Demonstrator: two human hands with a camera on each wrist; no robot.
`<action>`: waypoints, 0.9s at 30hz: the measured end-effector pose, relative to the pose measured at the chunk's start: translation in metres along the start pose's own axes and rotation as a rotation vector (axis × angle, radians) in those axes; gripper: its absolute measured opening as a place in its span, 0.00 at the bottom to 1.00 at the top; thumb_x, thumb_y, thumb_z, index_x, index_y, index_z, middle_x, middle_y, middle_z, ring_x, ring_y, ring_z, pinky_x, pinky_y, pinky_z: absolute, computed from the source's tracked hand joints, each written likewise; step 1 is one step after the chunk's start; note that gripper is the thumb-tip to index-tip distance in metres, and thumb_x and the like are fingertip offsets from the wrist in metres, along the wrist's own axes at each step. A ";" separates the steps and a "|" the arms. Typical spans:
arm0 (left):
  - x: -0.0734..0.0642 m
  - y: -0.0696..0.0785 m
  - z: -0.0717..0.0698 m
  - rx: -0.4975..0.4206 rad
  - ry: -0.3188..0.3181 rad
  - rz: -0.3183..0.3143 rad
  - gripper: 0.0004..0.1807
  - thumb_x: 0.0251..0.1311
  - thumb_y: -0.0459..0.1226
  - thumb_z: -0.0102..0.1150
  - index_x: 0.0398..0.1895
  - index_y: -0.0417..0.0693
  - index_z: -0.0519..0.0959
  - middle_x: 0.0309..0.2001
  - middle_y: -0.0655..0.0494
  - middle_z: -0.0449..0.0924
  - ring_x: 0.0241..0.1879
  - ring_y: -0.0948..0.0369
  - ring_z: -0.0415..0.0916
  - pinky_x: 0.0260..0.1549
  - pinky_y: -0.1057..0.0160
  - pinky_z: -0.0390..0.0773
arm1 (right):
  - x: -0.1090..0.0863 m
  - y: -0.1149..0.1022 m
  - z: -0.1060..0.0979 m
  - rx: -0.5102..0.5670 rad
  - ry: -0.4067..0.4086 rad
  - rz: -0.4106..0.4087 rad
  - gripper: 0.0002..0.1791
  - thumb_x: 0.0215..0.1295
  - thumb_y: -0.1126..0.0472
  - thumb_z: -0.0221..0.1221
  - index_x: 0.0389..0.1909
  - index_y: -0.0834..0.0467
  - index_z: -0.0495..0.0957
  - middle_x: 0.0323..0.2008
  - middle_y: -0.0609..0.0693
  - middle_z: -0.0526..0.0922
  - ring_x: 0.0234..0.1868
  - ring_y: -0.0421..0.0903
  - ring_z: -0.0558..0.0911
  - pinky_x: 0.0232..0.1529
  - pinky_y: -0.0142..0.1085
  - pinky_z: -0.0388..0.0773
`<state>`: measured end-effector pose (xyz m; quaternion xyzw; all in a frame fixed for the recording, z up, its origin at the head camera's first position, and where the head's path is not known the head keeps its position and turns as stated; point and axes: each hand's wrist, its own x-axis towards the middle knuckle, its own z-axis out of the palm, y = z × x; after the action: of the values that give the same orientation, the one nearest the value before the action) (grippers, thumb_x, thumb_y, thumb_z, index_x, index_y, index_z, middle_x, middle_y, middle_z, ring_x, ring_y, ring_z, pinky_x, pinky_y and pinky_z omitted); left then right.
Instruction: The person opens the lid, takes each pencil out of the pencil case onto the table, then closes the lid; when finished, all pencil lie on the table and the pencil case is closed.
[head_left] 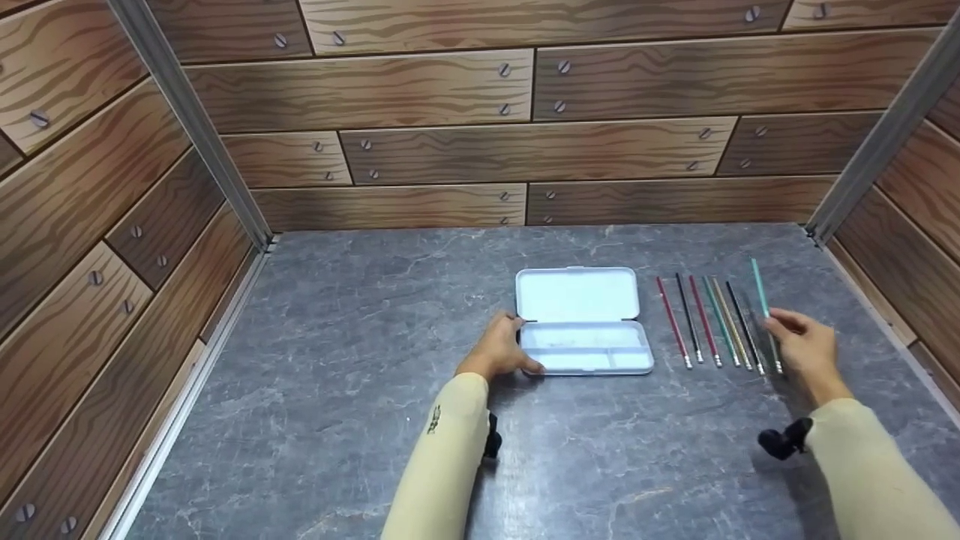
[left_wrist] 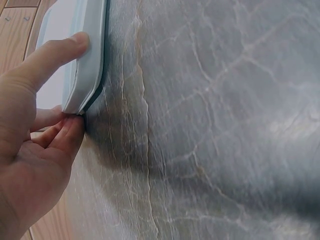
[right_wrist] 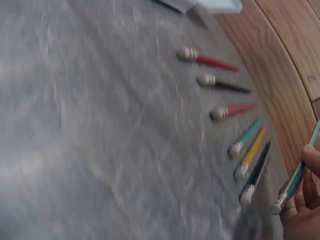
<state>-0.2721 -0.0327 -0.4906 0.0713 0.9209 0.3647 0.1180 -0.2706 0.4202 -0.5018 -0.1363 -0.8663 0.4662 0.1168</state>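
Note:
A white plastic pencil case (head_left: 576, 295) lies with its lid folded back, and its divided tray holds nothing that I can make out. My left hand (head_left: 493, 349) grips the left end of the case. In the left wrist view, the thumb (left_wrist: 67, 48) lies on the case's side wall (left_wrist: 91, 65) and the other fingers bend at its corner. On the right, my right hand (head_left: 810, 351) pinches a green pencil (head_left: 760, 285) between thumb and fingers. Its metal-capped eraser end (right_wrist: 278, 204) points back toward the wrist camera.
Between the case and my right hand, several pencils lie in a row: red (head_left: 673, 321), black (head_left: 688, 316), another red (head_left: 705, 321), green (head_left: 721, 321), yellow (head_left: 731, 321) and black (head_left: 745, 328). They rest on a grey marbled table (head_left: 360, 360). Wood-patterned walls (head_left: 435, 90) enclose it.

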 end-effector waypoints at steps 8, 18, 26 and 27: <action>0.000 0.001 -0.002 0.008 0.006 -0.004 0.49 0.38 0.42 0.85 0.68 0.37 0.73 0.65 0.46 0.69 0.66 0.51 0.68 0.69 0.57 0.69 | -0.001 0.010 -0.001 -0.264 0.002 -0.050 0.19 0.71 0.61 0.59 0.55 0.72 0.79 0.46 0.68 0.85 0.27 0.19 0.65 0.31 0.20 0.67; 0.000 0.002 -0.001 0.002 0.001 -0.013 0.50 0.38 0.42 0.85 0.69 0.39 0.72 0.66 0.45 0.68 0.66 0.51 0.68 0.69 0.56 0.68 | -0.001 0.006 0.010 -0.373 -0.004 -0.029 0.19 0.72 0.62 0.55 0.54 0.73 0.78 0.49 0.71 0.82 0.50 0.66 0.80 0.45 0.44 0.75; 0.001 -0.002 0.000 0.034 0.010 0.002 0.49 0.38 0.43 0.85 0.67 0.38 0.74 0.66 0.45 0.70 0.66 0.52 0.69 0.69 0.57 0.69 | -0.002 0.007 0.016 -0.391 0.018 -0.034 0.18 0.72 0.62 0.54 0.52 0.73 0.79 0.47 0.70 0.83 0.50 0.68 0.80 0.52 0.56 0.74; 0.001 -0.002 0.000 0.032 0.009 -0.001 0.49 0.38 0.43 0.85 0.67 0.38 0.74 0.66 0.45 0.70 0.66 0.52 0.69 0.69 0.57 0.69 | -0.002 0.007 0.017 -0.389 0.017 -0.026 0.19 0.72 0.62 0.54 0.53 0.73 0.79 0.48 0.70 0.83 0.50 0.68 0.80 0.52 0.55 0.75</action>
<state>-0.2732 -0.0345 -0.4923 0.0711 0.9272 0.3500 0.1129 -0.2732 0.4102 -0.5166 -0.1491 -0.9407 0.2871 0.1016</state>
